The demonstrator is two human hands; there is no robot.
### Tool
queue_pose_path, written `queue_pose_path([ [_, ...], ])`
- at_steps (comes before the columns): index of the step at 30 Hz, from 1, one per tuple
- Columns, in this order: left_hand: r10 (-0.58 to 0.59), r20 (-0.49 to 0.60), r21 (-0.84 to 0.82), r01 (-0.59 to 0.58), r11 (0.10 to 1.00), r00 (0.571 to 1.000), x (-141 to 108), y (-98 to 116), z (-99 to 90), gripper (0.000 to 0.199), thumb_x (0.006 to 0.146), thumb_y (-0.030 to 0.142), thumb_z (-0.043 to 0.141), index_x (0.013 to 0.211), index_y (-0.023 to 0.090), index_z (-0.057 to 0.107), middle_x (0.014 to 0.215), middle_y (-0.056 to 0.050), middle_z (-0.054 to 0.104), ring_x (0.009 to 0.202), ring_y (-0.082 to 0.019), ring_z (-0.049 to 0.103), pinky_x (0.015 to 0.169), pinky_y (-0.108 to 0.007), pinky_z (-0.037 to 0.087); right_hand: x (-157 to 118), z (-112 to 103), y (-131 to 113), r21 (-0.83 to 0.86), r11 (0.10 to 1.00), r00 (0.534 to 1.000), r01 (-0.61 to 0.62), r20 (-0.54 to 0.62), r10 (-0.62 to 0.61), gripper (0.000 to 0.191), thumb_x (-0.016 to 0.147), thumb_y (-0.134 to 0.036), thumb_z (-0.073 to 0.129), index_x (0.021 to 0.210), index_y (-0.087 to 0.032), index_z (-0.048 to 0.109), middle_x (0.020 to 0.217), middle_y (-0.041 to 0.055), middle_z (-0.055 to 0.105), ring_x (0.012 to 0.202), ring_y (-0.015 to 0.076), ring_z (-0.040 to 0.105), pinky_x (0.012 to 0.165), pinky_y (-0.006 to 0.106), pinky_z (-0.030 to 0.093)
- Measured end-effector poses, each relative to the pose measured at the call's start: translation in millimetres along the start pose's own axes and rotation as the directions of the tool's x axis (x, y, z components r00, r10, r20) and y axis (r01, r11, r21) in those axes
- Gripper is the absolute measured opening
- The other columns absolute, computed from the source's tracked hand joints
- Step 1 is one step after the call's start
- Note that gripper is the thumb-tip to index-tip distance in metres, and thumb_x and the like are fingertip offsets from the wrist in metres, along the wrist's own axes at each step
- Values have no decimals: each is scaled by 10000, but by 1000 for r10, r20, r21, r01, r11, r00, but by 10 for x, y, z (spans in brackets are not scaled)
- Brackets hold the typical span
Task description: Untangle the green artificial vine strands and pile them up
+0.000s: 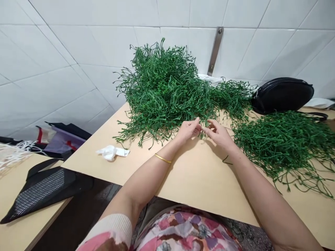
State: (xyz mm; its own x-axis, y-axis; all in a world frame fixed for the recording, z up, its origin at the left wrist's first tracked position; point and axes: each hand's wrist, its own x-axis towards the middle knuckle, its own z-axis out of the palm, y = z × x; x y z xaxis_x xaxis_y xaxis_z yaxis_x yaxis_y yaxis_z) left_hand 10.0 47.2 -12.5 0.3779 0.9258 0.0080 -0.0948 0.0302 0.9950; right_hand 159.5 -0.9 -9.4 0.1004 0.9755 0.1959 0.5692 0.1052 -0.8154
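Note:
My left hand (188, 130), with a gold bangle on its forearm, is closed, thumb and fingers pinched at the front edge of a large heap of thin green stems (167, 83). Facing it, my right hand (218, 134) has its thumb and fingertips drawn together, almost touching the left fingertips. Bits of a green stem (202, 134) show between the two hands; the fingers hide most of it. The stems are curly, with small forked, bud-like tips, and look like plastic. One short loose stem (227, 160) lies beside my right wrist.
To the right spreads a second heap of green stems (285, 146), with a black bag (284, 94) behind it. A crumpled white tissue (112, 152) lies on the left of the wooden table (193, 181). Lower left, a black mesh bag (42, 190) rests on another table. A tiled wall (104, 45) stands behind.

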Motion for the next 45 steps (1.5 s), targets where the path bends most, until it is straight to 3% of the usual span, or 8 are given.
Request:
queue_pose_path([
  [4,110,-79,194,-93,977,991,53,-59,-72,382,804,471,539,646,129,603,574,-10,528,521,-84,452,548,-236,389,-16,4,-9,-139,990,1000,3,6,-2,153,727,-319,523,705,-183,588,564,-13,500,560,130,421,565,273,327],
  [10,282,-90,623,-167,764,955,146,-177,-137,255,803,263,526,957,127,678,939,-82,648,878,-171,574,852,-309,445,-126,-256,7,-10,1000,984,-25,-178,23,223,736,-389,509,634,-193,538,512,-23,409,525,126,360,534,272,291],
  [16,168,-70,466,-117,877,983,77,-145,-64,260,814,301,487,857,116,665,734,-42,607,645,-124,530,611,-247,433,-221,-294,25,-263,964,997,28,-64,-46,167,743,-296,481,642,-191,562,578,5,506,582,138,430,583,272,316],
  [21,63,83,329,-87,940,995,-12,-126,51,161,753,258,540,806,131,623,608,18,512,539,-85,418,538,-225,352,-190,-254,27,-151,988,999,18,49,-10,188,757,-305,469,702,-188,606,600,15,554,587,149,470,580,273,351],
  [26,207,197,592,-284,754,958,-33,-149,72,190,769,214,473,613,156,564,610,7,506,645,-118,449,652,-248,351,-25,-328,-38,-77,997,975,3,-220,-20,252,774,-385,488,747,-175,625,689,41,602,658,167,524,630,291,388],
  [33,276,322,812,-414,411,906,-158,99,39,254,848,246,435,718,169,640,700,-54,599,699,-165,515,662,-289,391,88,-77,-68,-165,985,995,-57,77,71,230,756,-397,513,741,-180,590,587,4,530,561,140,432,549,272,335],
  [38,498,256,944,-325,56,829,-19,206,-137,307,805,270,554,1091,185,626,1277,-150,534,1313,-345,325,1051,-535,255,-13,-183,-115,-324,946,999,31,2,-32,289,798,-420,455,607,-204,471,538,-8,456,555,138,398,552,270,280],
  [45,482,213,976,-206,-68,850,355,162,-444,378,768,158,565,1141,209,596,1352,-129,477,1387,-364,230,1104,-641,92,-269,-351,-295,-360,928,995,96,14,-98,349,807,-422,436,550,-212,327,497,-15,375,509,126,350,531,273,260],
])
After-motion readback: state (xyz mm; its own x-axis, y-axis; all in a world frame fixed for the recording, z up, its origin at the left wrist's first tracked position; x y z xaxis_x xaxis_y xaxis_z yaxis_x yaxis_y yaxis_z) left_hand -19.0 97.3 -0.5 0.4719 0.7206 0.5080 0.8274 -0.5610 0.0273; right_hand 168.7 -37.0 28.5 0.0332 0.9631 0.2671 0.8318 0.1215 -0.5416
